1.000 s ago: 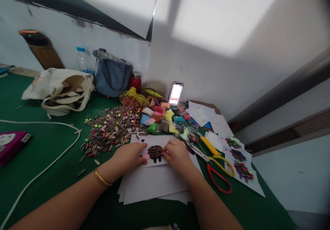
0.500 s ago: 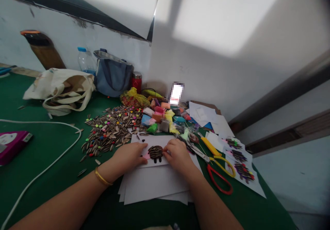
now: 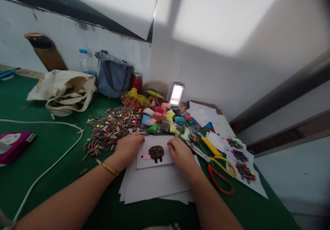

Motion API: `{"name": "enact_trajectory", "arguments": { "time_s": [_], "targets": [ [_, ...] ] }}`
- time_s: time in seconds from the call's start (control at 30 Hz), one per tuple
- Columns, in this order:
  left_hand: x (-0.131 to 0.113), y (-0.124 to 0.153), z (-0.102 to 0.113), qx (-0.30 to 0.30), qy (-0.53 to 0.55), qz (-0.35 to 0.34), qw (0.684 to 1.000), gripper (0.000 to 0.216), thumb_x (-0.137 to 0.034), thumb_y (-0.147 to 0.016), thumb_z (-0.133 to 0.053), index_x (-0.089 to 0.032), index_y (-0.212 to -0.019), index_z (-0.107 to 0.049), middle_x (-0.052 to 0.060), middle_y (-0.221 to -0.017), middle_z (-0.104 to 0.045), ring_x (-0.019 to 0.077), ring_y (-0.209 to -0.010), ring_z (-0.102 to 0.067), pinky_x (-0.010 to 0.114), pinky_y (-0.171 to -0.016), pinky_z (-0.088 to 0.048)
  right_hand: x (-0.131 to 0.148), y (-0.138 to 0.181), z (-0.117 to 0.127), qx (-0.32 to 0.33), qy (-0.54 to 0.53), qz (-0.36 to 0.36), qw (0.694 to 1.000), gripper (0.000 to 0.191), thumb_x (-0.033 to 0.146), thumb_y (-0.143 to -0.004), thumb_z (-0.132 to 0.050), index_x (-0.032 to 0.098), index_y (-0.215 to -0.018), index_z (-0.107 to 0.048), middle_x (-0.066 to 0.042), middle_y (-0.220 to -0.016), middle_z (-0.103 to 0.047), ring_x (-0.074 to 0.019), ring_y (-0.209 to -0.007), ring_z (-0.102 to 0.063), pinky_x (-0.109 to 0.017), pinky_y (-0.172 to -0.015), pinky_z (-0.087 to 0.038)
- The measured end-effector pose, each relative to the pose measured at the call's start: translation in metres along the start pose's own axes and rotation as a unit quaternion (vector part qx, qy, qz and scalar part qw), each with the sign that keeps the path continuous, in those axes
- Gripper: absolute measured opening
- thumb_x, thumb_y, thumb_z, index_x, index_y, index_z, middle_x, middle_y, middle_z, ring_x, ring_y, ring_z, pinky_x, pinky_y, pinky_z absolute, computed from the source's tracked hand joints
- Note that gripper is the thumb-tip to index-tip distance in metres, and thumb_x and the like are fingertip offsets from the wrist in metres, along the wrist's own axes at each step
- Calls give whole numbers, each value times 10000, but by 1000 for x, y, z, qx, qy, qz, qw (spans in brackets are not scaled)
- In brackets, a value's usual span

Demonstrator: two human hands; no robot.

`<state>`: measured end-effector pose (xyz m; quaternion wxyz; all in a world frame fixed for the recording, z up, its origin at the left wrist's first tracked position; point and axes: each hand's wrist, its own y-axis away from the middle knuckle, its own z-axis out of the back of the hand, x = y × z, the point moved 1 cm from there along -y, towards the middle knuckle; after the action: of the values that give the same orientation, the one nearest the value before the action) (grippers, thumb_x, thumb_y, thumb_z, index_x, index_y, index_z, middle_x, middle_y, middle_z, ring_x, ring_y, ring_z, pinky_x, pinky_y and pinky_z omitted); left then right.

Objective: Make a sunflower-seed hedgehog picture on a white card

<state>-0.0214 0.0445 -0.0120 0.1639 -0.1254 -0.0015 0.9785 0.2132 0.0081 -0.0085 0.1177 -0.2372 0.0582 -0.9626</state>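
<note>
A small white sheet of paper [image 3: 154, 141] bears a hedgehog figure [image 3: 156, 152], with a pink snout, dark feet and a brown body covered in striped sunflower seeds. At its upper left edge, my left hand [image 3: 130, 147], with a gold bangle at the wrist, has its fingers closed on the paper. My right hand [image 3: 180, 151] pinches the sheet's right side between thumb and fingers. Beneath lies a stack of larger white sheets [image 3: 157, 185]. A pile of sunflower seeds [image 3: 110, 128] mixed with colored bits is beside my left hand.
Colored clay packets [image 3: 165, 118] sit behind the paper. To the right are scissors [image 3: 219, 175], a yellow-handled cutter [image 3: 211, 146] and finished seed hedgehogs [image 3: 244, 171] on paper. Bags [image 3: 113, 75], a red flask [image 3: 136, 83] and a lit phone [image 3: 176, 93] stand along the wall. A white cable [image 3: 51, 164] crosses the left.
Both hands have moved off the hedgehog figure to the sheet's sides, so the pink snout now shows fully. My left hand shifted up, my right hand slightly outward.
</note>
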Motion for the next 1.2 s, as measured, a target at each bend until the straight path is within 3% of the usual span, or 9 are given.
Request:
{"name": "enact_trajectory", "arguments": {
  "time_s": [0.23,0.5,0.63,0.87,1.07,1.2],
  "targets": [
    [0,-1,1,-24,-22,25,999,293,-316,-991,-356,-184,-985,-618,83,-996,-668,207,-901,-653,298,-762,-459,2,-1,-2,23,44,-5,999,177,158,-934,-514,187,-996,-677,-72,-1018,-673,-197,-966,-613,-286,-839,-432],
    [-2,7,8,-88,108,-33,990,268,-264,-945,-445,-219,-1119,-644,62,-1143,-676,201,-1056,-616,300,-943,-452,6,0,0,24,46,-5,999,192,177,-944,-510,188,-1029,-682,-78,-1037,-680,-195,-984,-618,-283,-853,-437],
    [-5,10,9,-67,127,-35,989,258,-314,-957,-438,-209,-960,-675,57,-996,-681,211,-932,-628,323,-837,-475,8,0,0,14,35,4,999,192,172,-939,-505,192,-1020,-678,-73,-1026,-681,-196,-981,-613,-293,-858,-444],
    [-16,17,9,-52,151,-50,986,213,-348,-940,-505,-201,-830,-612,39,-870,-630,197,-820,-586,310,-715,-428,22,7,0,-82,-39,96,991,208,227,-957,-489,192,-1065,-663,-93,-1032,-677,-223,-1011,-592,-349,-911,-450],
    [-34,32,12,-24,273,-128,953,241,-306,-948,-483,-199,-785,-626,22,-793,-605,169,-792,-560,283,-717,-420,44,17,2,-86,-121,188,971,220,353,-941,-580,227,-1098,-669,-71,-973,-684,-201,-923,-606,-333,-831,-473],
    [-38,36,10,-32,342,-126,931,298,-336,-941,-488,-189,-733,-642,18,-735,-593,157,-741,-549,278,-697,-419,49,19,0,-109,-149,207,961,190,345,-931,-608,232,-1067,-677,-58,-919,-689,-190,-872,-608,-328,-789,-475]
  ]
}}
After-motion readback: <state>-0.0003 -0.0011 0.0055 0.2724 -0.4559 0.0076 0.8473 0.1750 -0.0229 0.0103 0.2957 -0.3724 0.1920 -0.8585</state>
